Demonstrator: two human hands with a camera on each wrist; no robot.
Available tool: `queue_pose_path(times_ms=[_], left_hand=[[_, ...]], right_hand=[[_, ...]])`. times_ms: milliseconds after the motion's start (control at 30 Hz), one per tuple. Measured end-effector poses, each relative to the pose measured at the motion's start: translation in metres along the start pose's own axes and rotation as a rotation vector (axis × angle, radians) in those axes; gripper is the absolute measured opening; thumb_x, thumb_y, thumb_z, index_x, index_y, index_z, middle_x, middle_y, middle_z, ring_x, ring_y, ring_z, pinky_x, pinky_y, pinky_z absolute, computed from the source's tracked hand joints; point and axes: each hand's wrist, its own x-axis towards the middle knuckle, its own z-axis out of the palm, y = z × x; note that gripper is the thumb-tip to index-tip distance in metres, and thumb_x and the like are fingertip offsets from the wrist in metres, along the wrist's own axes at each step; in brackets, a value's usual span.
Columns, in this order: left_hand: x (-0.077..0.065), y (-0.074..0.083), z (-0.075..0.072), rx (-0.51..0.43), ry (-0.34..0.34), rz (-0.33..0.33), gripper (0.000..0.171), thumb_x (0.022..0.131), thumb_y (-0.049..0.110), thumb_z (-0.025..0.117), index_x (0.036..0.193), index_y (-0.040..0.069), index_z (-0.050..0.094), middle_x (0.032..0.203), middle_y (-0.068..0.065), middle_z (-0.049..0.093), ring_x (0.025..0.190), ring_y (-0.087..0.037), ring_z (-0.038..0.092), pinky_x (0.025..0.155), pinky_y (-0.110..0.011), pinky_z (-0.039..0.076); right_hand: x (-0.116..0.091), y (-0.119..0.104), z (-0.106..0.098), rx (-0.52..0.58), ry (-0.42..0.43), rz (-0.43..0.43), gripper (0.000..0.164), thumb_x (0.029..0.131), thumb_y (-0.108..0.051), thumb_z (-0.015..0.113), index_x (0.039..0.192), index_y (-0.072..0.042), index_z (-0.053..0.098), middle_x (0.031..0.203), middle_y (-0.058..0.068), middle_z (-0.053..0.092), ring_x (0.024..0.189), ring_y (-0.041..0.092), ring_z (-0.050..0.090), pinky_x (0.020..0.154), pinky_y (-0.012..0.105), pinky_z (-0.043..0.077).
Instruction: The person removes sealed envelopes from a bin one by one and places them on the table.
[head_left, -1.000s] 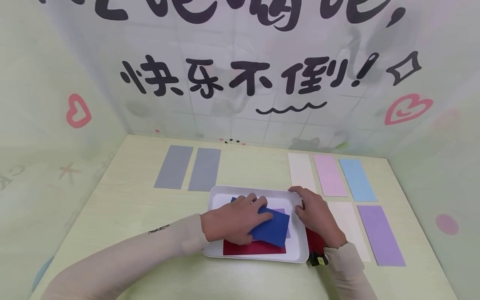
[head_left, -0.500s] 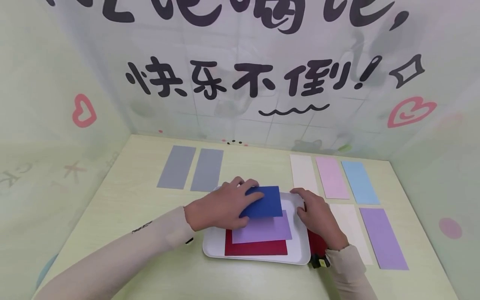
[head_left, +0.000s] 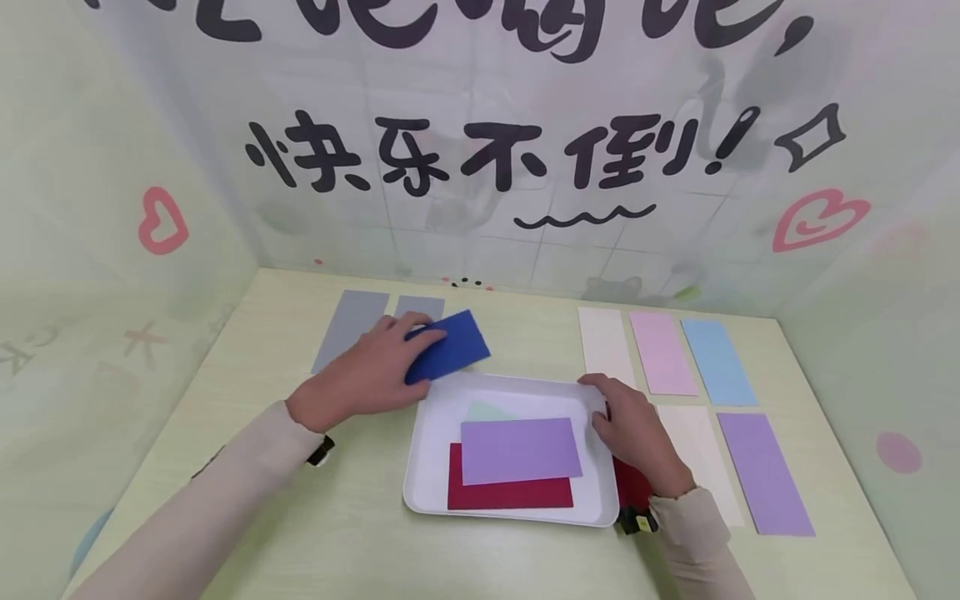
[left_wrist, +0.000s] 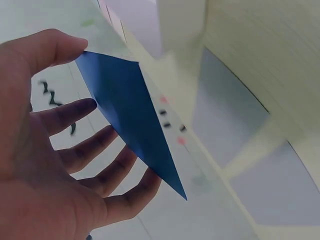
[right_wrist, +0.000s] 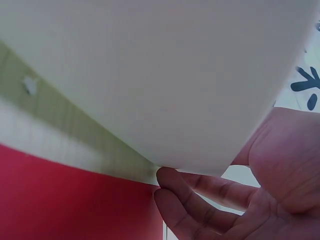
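My left hand (head_left: 378, 362) pinches a blue card (head_left: 452, 343) by its edge, over the back left rim of the white tray (head_left: 416, 458). In the left wrist view the blue card (left_wrist: 122, 107) is tilted, the thumb at one edge and the fingertips along another. My right hand (head_left: 633, 429) grips the tray's right rim near the back corner; its fingertips are at the tray wall (right_wrist: 165, 75) in the right wrist view. Inside the tray, a purple card (head_left: 521, 450) overlaps a dark red card (head_left: 510, 497) and a pale green card (head_left: 489, 411).
Grey cards (head_left: 356, 321) lie at the back left, one partly behind the left hand. On the right are white (head_left: 603, 342), pink (head_left: 663, 354), light blue (head_left: 718, 362) and purple (head_left: 765, 475) cards. A red card (right_wrist: 75, 200) lies beside the tray, under the right wrist.
My left hand has lifted the blue card out of the tray and carried it back and to the left, uncovering the purple card. The right hand stays at the tray rim.
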Motion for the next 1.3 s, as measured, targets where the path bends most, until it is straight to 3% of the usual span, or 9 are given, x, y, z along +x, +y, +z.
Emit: queue_pose_path(times_ms=[300, 500, 700, 933, 1067, 1300], left_hand=[[-0.022, -0.059, 0.000, -0.048, 0.043, -0.188, 0.066, 0.091, 0.033, 0.065, 0.146, 0.002, 0.045, 0.144, -0.023, 0.037, 0.120, -0.048, 0.041, 0.093, -0.056, 0.043], [-0.033, -0.083, 0.001, -0.081, 0.036, -0.294, 0.065, 0.092, 0.032, 0.061, 0.145, -0.001, 0.043, 0.142, -0.029, 0.035, 0.118, -0.052, 0.039, 0.091, -0.060, 0.042], [-0.038, -0.104, 0.003, -0.120, 0.044, -0.428, 0.067, 0.093, 0.035, 0.059, 0.145, -0.003, 0.040, 0.143, -0.034, 0.029, 0.117, -0.059, 0.035, 0.086, -0.066, 0.042], [-0.047, -0.128, 0.009, -0.161, 0.034, -0.632, 0.071, 0.094, 0.042, 0.053, 0.144, -0.005, 0.034, 0.140, -0.040, 0.022, 0.114, -0.064, 0.029, 0.073, -0.072, 0.040], [-0.052, -0.136, 0.013, -0.174, 0.024, -0.725, 0.073, 0.094, 0.044, 0.051, 0.144, -0.005, 0.033, 0.137, -0.042, 0.022, 0.113, -0.065, 0.028, 0.074, -0.075, 0.035], [-0.056, -0.146, 0.021, -0.154, 0.028, -0.769, 0.071, 0.094, 0.042, 0.050, 0.141, -0.009, 0.033, 0.128, -0.045, 0.028, 0.108, -0.068, 0.031, 0.075, -0.075, 0.032]], right_hand=[[0.000, 0.000, -0.002, -0.001, 0.009, -0.002, 0.044, 0.088, 0.000, 0.064, 0.130, -0.012, 0.058, 0.111, 0.010, 0.064, 0.080, 0.020, 0.056, 0.064, 0.032, 0.052], [0.000, -0.001, -0.002, -0.003, 0.002, 0.011, 0.045, 0.088, 0.000, 0.064, 0.131, -0.012, 0.058, 0.100, 0.008, 0.063, 0.074, 0.018, 0.053, 0.061, 0.030, 0.049], [0.000, -0.001, -0.002, -0.003, 0.002, 0.028, 0.046, 0.088, -0.001, 0.065, 0.132, -0.013, 0.057, 0.099, 0.007, 0.062, 0.071, 0.018, 0.051, 0.060, 0.029, 0.048], [0.001, -0.002, -0.001, 0.001, -0.001, 0.031, 0.046, 0.089, -0.001, 0.065, 0.132, -0.013, 0.057, 0.097, 0.006, 0.061, 0.070, 0.018, 0.051, 0.060, 0.029, 0.048], [0.001, -0.002, 0.000, 0.006, 0.000, 0.029, 0.046, 0.088, -0.001, 0.065, 0.132, -0.014, 0.057, 0.099, 0.007, 0.062, 0.072, 0.018, 0.052, 0.061, 0.030, 0.049], [0.001, -0.001, 0.001, 0.010, 0.003, 0.028, 0.046, 0.088, -0.001, 0.064, 0.132, -0.014, 0.057, 0.089, 0.003, 0.058, 0.068, 0.017, 0.050, 0.058, 0.029, 0.047]])
